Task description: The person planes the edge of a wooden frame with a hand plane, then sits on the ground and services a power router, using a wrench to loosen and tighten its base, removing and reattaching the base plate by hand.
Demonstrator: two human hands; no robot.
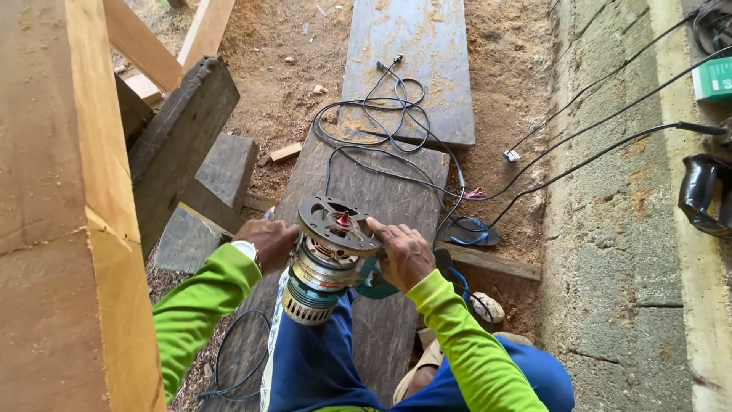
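Observation:
A wood router (329, 263) with a teal and silver body lies tilted on my lap, its round black base plate (338, 223) facing up and a red-tipped bit at the centre. My left hand (267, 243), with a white watch on the wrist, grips the router's left side. The fingers of my right hand (402, 252) rest on the right rim of the base plate and hold the body there. I wear lime green sleeves and blue trousers.
Dark planks (412, 69) lie on the sawdust floor ahead, with a tangled black cable (381, 122) on them. A thick pale timber beam (61, 214) stands at my left. A concrete block wall top (618, 229) runs along the right, with cables and a green box (714, 78).

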